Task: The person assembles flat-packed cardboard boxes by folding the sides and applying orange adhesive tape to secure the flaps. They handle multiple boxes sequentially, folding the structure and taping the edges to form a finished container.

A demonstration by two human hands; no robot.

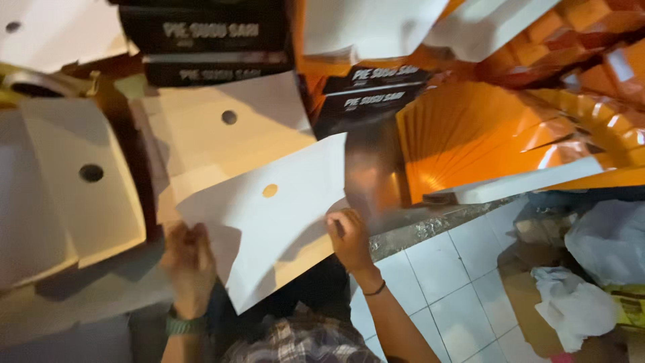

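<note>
Head view looked down on my two hands, which held one flat white card blank [269,228] with a round hole [270,190] in it; my left hand [190,265] was closed on the blank's lower left edge and my right hand [349,238] pinched its right edge, thumb on top, so that the sheet hung tilted between them, just above my lap, probably held out that way so both sides could be worked at once; a green watch [183,326] sat on my left wrist and a dark band [375,290] on my right; behind the blank lay another pale blank with a hole [225,131], and to the left a folded cream box [84,188] with its own hole, lid down, so I could not tell what it held; black printed boxes [208,40] were stacked at the top, shut, contents hidden; to the right a fanned stack of orange sheets [484,134] leaned flat-packed, likely kept so for easy picking; on the tiled floor [443,275] at the right sat pale plastic bags [598,269], bunched, their contents unclear.
</note>
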